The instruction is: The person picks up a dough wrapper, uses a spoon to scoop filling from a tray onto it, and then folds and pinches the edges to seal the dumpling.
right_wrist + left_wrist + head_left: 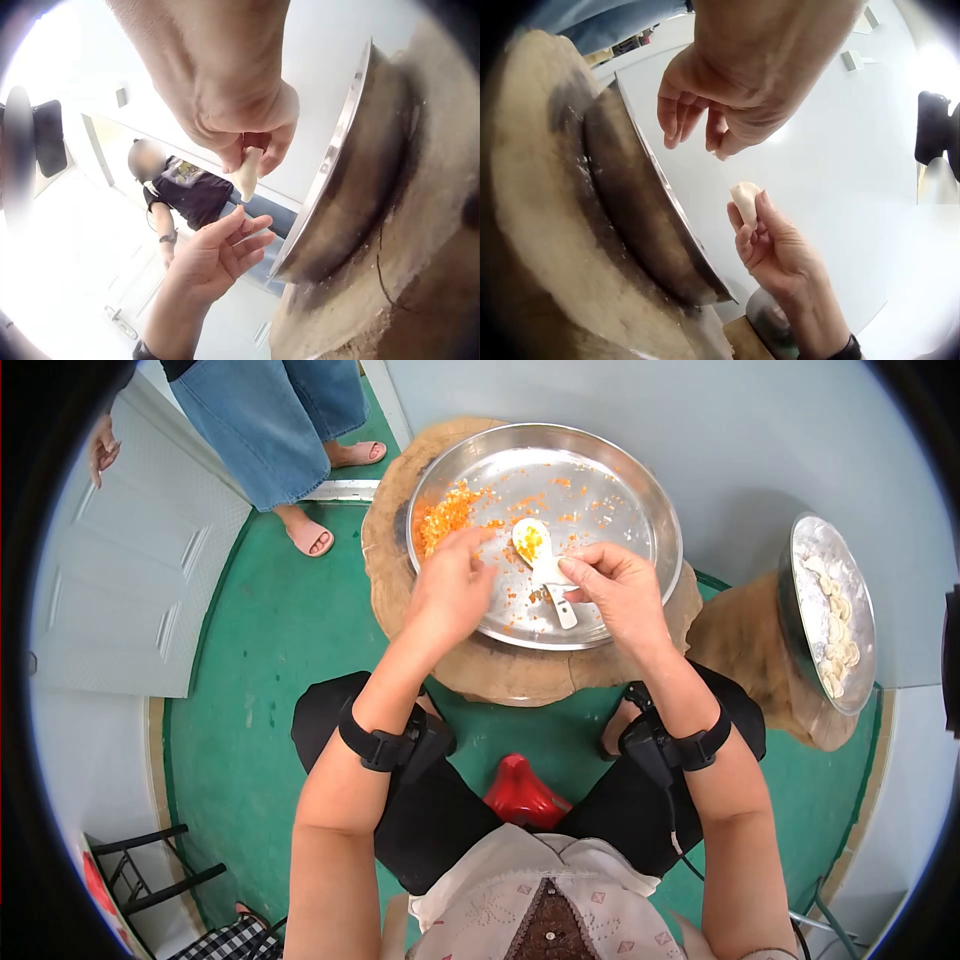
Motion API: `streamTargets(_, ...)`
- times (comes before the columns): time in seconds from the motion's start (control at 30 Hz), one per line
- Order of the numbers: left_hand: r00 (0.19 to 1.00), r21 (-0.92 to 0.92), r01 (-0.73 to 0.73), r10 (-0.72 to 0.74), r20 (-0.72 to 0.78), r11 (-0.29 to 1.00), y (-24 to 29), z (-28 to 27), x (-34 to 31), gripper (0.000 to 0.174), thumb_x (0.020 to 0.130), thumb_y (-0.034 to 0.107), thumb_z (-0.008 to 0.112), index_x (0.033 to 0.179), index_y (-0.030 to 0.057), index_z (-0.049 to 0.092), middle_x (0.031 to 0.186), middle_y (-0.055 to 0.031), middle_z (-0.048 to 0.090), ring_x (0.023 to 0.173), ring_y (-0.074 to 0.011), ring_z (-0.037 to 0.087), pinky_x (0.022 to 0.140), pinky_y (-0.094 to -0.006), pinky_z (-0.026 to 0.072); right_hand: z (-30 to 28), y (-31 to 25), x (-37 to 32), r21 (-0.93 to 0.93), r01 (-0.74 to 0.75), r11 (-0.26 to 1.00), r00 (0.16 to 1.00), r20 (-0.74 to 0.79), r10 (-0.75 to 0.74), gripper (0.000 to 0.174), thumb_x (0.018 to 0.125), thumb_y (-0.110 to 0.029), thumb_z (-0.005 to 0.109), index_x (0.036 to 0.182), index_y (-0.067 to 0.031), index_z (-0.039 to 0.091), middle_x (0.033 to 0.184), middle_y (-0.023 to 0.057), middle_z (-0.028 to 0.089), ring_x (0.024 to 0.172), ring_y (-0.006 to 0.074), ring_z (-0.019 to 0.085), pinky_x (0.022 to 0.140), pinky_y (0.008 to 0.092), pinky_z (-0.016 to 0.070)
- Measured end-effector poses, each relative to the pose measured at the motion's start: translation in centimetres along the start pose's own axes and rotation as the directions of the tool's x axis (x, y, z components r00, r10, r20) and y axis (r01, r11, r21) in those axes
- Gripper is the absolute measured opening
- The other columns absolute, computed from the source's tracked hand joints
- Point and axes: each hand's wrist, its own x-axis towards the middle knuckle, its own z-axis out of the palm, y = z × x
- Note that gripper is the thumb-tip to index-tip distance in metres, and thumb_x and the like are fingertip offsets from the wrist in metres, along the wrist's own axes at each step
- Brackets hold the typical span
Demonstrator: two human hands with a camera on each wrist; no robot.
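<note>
In the head view a steel tray (665, 560) holds chopped orange and white filling (446, 515) at its left side. A white spoon (563, 610) lies in the tray, with filling in its bowl. Above it my right hand (620, 595) pinches a small piece of pale dough (549, 571). The folded dough (745, 201) also shows in the left wrist view, between thumb and fingers. My left hand (450, 590) hangs over the tray's left part, holding nothing, its fingers loosely bent; in the right wrist view the left hand (217, 259) is just below the dough (247, 176).
The tray stands on a wooden stump (395, 575). To the right, a second steel tray (800, 610) with shaped dumplings (838, 635) rests on another stump (740, 630). A person in jeans (240, 430) stands at the upper left. A red object (520, 795) is between my knees.
</note>
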Motion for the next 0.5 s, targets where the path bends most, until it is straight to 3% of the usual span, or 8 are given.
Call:
streamTargets(0.1, 0.997, 0.009, 0.014, -0.015, 0.079, 1.000, 0.5, 0.1, -0.7, 0.016, 0.075, 0.014, 0.059, 0.074, -0.0023, 0.059, 0.085, -0.0153, 0.059, 0.084, -0.0251, 0.057, 0.070, -0.0327, 0.0444, 0.0, 0.4, 0.0, 0.017, 0.025, 1.000, 1.000, 0.006, -0.025, 0.010, 0.077, -0.010, 0.062, 0.080, -0.0004, 0.061, 0.073, 0.0022, 0.059, 0.064, 0.0057, 0.053, 0.058, 0.0200, 0.0464)
streamTargets(0.17, 0.994, 0.149, -0.061, 0.047, 0.101, 0.987, 0.9, -0.2, -0.6, 0.022, 0.080, 0.016, 0.056, 0.090, -0.0026, 0.060, 0.085, -0.0103, 0.060, 0.084, -0.0174, 0.058, 0.070, -0.0280, 0.0451, 0.0, 0.5, 0.0, 0.009, 0.044, 0.999, 0.999, 0.016, -0.044, 0.009, 0.077, -0.010, 0.062, 0.079, -0.0011, 0.061, 0.071, 0.0015, 0.059, 0.063, 0.0060, 0.053, 0.058, 0.0198, 0.0451)
streamTargets(0.27, 0.930, -0.229, 0.324, -0.264, 0.257, 0.918, 1.1, -0.4, -0.6, 0.025, 0.084, 0.020, 0.052, 0.096, -0.0020, 0.058, 0.093, -0.0087, 0.060, 0.085, -0.0143, 0.057, 0.071, -0.0253, 0.0455, 0.2, 0.7, 0.0, 0.001, 0.060, 0.998, 0.998, 0.029, -0.060, 0.009, 0.077, -0.010, 0.062, 0.079, -0.0009, 0.062, 0.071, 0.0013, 0.059, 0.063, 0.0058, 0.052, 0.058, 0.0196, 0.0434)
streamTargets(0.37, 0.953, -0.482, 0.283, -0.183, 0.243, 0.829, 2.6, 0.1, -1.1, 0.026, 0.085, 0.019, 0.051, 0.099, -0.0024, 0.057, 0.094, -0.0073, 0.060, 0.087, -0.0127, 0.057, 0.073, -0.0251, 0.0455, 0.3, 0.8, 0.0, -0.046, 0.063, 0.997, 0.998, 0.035, -0.061, 0.010, 0.076, -0.010, 0.062, 0.079, -0.0005, 0.062, 0.071, 0.0020, 0.059, 0.064, 0.0062, 0.053, 0.059, 0.0201, 0.0424)
streamTargets(0.5, 0.875, -0.588, 0.428, -0.152, 0.459, 0.687, 3.7, -0.2, -1.2, 0.025, 0.084, 0.016, 0.054, 0.100, -0.0035, 0.057, 0.092, -0.0098, 0.060, 0.085, -0.0150, 0.059, 0.071, -0.0256, 0.0479, 0.7, 0.8, 0.0, -0.081, 0.154, 0.985, 0.988, 0.042, -0.151, 0.010, 0.076, -0.010, 0.062, 0.079, -0.0002, 0.064, 0.073, 0.0036, 0.060, 0.067, 0.0086, 0.053, 0.063, 0.0227, 0.0425)
